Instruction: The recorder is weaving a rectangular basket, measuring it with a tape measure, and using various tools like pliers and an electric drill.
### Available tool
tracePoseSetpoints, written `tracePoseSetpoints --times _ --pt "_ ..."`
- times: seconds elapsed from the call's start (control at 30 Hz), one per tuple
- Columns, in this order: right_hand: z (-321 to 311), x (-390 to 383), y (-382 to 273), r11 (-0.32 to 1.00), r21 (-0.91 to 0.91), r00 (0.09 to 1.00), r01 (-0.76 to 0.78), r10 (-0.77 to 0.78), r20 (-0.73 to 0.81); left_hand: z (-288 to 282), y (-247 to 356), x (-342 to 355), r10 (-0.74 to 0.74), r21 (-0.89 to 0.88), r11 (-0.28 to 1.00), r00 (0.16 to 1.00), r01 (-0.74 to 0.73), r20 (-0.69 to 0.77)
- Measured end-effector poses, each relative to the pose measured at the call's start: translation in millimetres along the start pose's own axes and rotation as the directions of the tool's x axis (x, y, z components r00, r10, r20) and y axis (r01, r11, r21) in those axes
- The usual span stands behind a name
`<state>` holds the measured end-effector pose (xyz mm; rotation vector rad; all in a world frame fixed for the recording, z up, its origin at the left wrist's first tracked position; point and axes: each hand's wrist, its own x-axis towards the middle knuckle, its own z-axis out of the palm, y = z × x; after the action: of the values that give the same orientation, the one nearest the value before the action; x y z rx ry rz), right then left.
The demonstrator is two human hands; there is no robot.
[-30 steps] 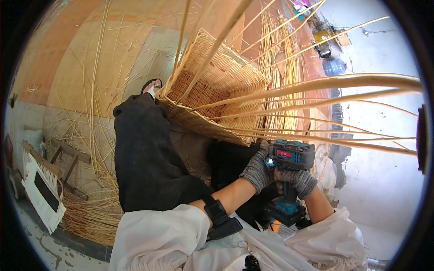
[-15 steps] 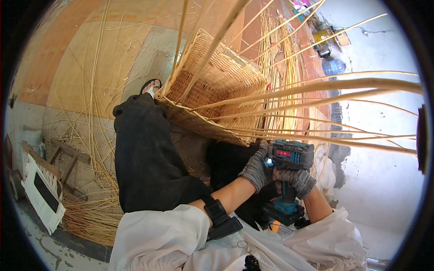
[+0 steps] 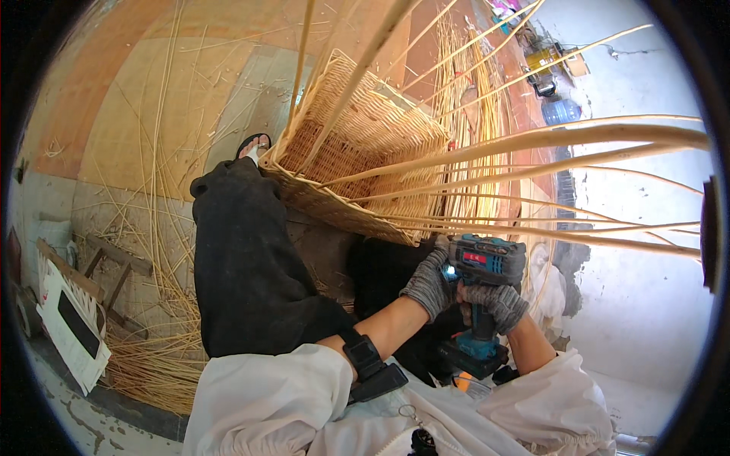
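My right hand [image 3: 498,305], in a grey knit glove, is wrapped round the handle of a blue and black cordless drill [image 3: 493,262]. The drill's front faces left, and its small lamp shines on my left glove. My left hand [image 3: 429,284], gloved alike, is closed at the front of the drill, just below the near corner of a woven wicker basket [image 3: 342,205]. What lies between its fingers is hidden. The square basket rests tilted by my legs, with long bare canes [image 3: 517,156] sticking out from it to the right and upward.
Bundles of thin canes [image 3: 475,83] lie beyond the basket, and more canes [image 3: 163,365] are heaped at the lower left. A wooden stool [image 3: 114,277] lies beside a white board [image 3: 72,327]. At the right wall stands a blue water bottle [image 3: 561,112].
The drill and my right hand have shifted very slightly to the left. My left hand has hardly moved, and the basket stays in place.
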<state>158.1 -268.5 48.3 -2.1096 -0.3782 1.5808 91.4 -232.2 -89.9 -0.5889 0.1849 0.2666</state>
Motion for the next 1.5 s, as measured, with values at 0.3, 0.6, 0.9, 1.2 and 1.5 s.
tracePoseSetpoints --times 0.3,0.6,0.9,1.2,1.5 --pt "-6 5 11 0.998 0.061 1.0 0.007 -0.007 0.01 -4 -1 5 0.036 0.031 0.999 0.996 -0.033 -0.081" --pt "-3 6 10 0.996 0.075 0.999 -0.041 0.042 -0.007 -7 1 4 0.034 0.104 0.994 0.998 -0.028 -0.06" --pt "-1 9 6 1.0 0.013 0.999 0.023 -0.024 0.032 -1 4 1 0.026 -0.032 0.999 1.0 -0.026 0.002" --pt "6 7 4 0.996 0.042 0.996 0.078 -0.08 0.036 4 5 -5 0.041 -0.02 0.999 0.996 -0.042 -0.077" --pt "6 10 7 0.993 0.025 0.992 0.119 -0.12 0.033 -3 6 3 0.019 -0.026 0.999 0.999 -0.02 -0.046"
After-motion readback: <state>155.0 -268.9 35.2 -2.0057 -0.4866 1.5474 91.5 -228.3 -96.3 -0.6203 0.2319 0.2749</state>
